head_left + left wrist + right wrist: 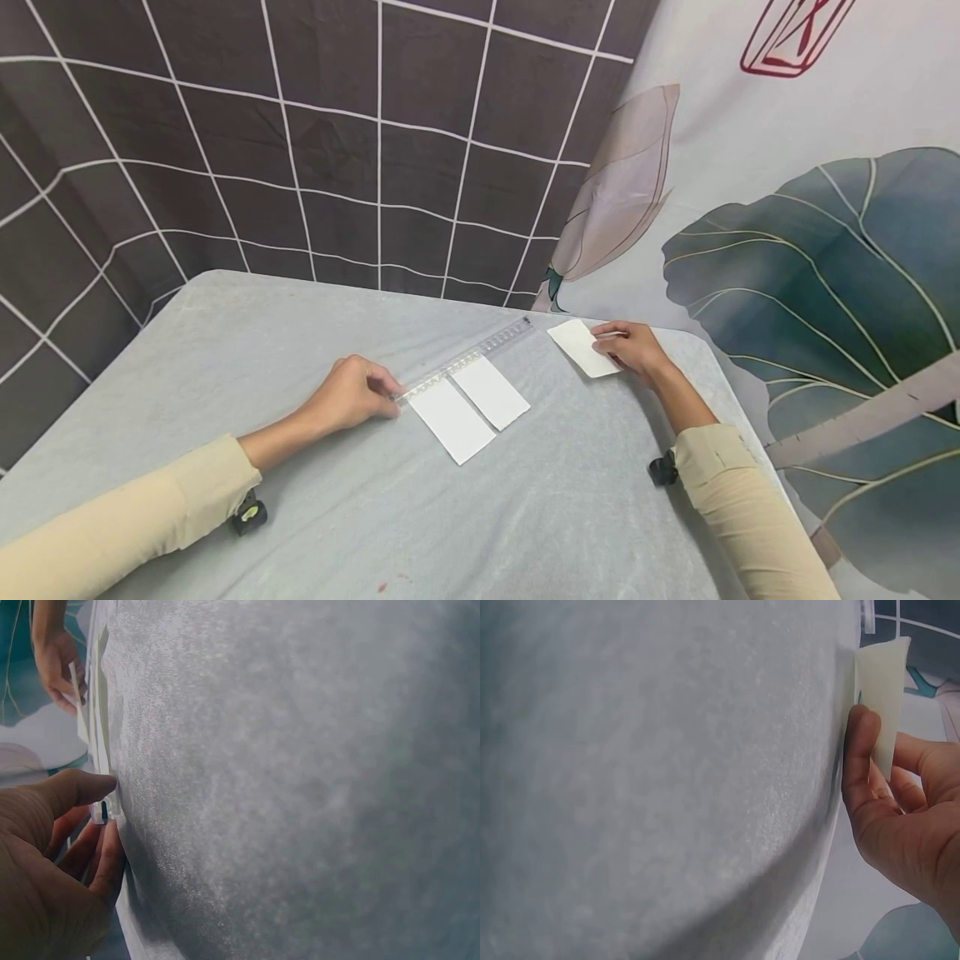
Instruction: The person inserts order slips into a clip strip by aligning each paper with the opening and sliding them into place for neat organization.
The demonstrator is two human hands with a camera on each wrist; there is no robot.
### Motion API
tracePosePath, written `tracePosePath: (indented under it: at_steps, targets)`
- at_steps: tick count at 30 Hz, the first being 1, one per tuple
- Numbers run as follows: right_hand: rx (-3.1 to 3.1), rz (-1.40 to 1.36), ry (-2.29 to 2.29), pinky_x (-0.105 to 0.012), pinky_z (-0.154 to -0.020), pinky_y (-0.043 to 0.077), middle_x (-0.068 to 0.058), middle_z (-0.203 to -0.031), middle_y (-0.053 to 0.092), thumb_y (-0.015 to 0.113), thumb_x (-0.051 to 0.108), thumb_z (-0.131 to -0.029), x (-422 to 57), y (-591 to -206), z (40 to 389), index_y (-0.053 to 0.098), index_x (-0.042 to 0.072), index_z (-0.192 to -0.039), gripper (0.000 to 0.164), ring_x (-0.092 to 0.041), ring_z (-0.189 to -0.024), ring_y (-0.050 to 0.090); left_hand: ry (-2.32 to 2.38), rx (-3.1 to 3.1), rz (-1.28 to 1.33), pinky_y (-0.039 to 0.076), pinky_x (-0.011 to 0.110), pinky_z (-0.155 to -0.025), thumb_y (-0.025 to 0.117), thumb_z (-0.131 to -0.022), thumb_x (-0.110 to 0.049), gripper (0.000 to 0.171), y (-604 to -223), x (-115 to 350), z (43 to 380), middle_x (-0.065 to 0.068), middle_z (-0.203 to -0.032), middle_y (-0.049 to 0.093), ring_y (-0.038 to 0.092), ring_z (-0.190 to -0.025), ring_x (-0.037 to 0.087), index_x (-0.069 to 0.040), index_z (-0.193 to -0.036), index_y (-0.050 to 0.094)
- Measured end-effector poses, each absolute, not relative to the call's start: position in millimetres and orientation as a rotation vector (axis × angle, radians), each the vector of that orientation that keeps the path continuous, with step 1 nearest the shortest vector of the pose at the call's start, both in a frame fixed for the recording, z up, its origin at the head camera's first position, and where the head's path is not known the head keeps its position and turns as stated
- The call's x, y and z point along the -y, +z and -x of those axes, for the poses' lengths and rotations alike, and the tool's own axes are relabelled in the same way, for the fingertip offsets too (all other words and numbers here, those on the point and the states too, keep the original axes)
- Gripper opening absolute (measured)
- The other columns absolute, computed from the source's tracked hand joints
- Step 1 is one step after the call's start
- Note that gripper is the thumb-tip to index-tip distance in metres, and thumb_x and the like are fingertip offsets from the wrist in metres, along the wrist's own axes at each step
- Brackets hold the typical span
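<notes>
My left hand (352,393) pinches the near-left end of a clear plastic ruler (504,335) between thumb and fingers; the left wrist view shows the ruler's end (104,810) between them. The ruler lies slantwise along the upper edges of two white paper pieces. The left piece (453,423) and the right piece (492,395) lie side by side with a narrow gap. At the right, my right hand (636,347) holds another piece of paper (579,347) by its right side. In the right wrist view that paper (883,682) stands tilted off the table between thumb and fingers.
A grey cloth covers the table (300,517), whose right edge runs close to my right forearm. Behind it hangs a dark gridded curtain (330,158), with a leaf-printed white cloth (712,150) at the right. Small black devices sit at both wrists.
</notes>
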State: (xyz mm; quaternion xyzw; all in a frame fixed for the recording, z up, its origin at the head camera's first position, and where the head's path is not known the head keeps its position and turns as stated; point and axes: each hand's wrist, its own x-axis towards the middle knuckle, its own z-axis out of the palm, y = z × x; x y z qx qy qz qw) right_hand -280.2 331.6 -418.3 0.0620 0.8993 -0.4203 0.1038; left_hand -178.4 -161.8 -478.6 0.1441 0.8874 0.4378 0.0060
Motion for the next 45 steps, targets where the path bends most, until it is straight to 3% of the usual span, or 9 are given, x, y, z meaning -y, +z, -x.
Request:
tracePosePath:
  at_steps: [8,16,24,45]
  targets:
    - [-2.652,-0.175,-1.270,-0.018,-0.081,0.051,-0.022,-0.150,0.069,0.075,0.019,-0.105,-328,-418,281,0.069,0.002,-0.149,0.047,-0.009,-0.103,0.061,1.382,-2.781,-0.451,0.058,0.027,-0.067,0.099,-0.069,-0.016,0.023,-470,160,173,-0.005,-0.082,0.084,0.073,-0.076,0.011,-0.019,-0.090,0.090]
    - [-2.644,-0.186,-1.267,-0.018,-0.082,0.051,-0.023,-0.154,0.067,0.075,0.020,-0.105,-324,-418,281,0.069,0.003,-0.150,0.048,-0.012,-0.107,0.061,1.343,-2.769,-0.411,0.060,0.026,-0.069,0.100,-0.070,-0.020,0.023,-476,162,177,-0.011,-0.083,0.083,0.073,-0.078,0.006,-0.026,-0.090,0.090]
    - [-2.651,-0.144,-1.257,-0.017,-0.083,0.051,-0.025,-0.155,0.067,0.075,0.019,-0.106,-319,-419,281,0.069,0.002,-0.151,0.048,-0.012,-0.110,0.063,1.331,-2.771,-0.392,0.057,0.028,-0.073,0.095,-0.072,-0.007,0.021,-432,147,153,0.003,-0.084,0.084,0.071,-0.079,0.011,-0.010,-0.092,0.090]
    - [-2.642,-0.152,-1.266,-0.020,-0.085,0.050,-0.022,-0.152,0.068,0.077,0.022,-0.105,-307,-422,284,0.071,0.002,-0.146,0.046,-0.014,-0.109,0.061,1.372,-2.757,-0.429,0.057,0.028,-0.071,0.093,-0.073,-0.008,0.020,-438,149,156,0.001,-0.083,0.084,0.072,-0.077,0.012,-0.012,-0.091,0.090]
